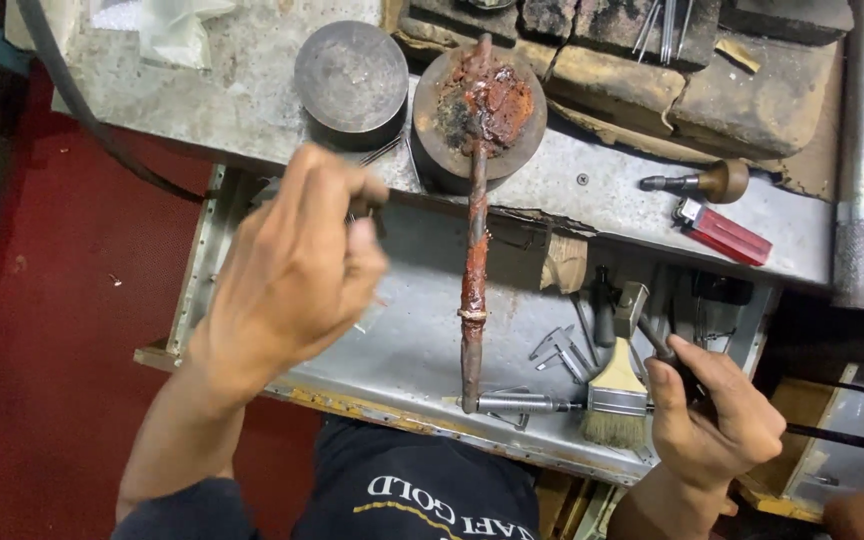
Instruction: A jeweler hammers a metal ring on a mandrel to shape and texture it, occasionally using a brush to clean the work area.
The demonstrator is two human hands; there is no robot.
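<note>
Workbench (252, 100): grey, scuffed metal top, its front edge running across the upper half of the view, with worn, stained bricks (652, 80) stacked along the far edge. Below the front edge a shallow metal tray-drawer (402, 350) stands pulled out, rim riveted, paint chipped. Floor (52, 350) on the left is dark red; lighting even, overhead.

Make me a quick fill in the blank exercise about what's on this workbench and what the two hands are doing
1. The long rusty rod leans with its top end on a round ____ dish.
2. The red lighter lies on the bench just below a tool with a ____ knob handle.
3. The paintbrush lies in the metal tray just beside the ____ hand.
4. The left hand is closed in a ____ above the tray.

Missing words: metal; wooden; right; fist
</note>
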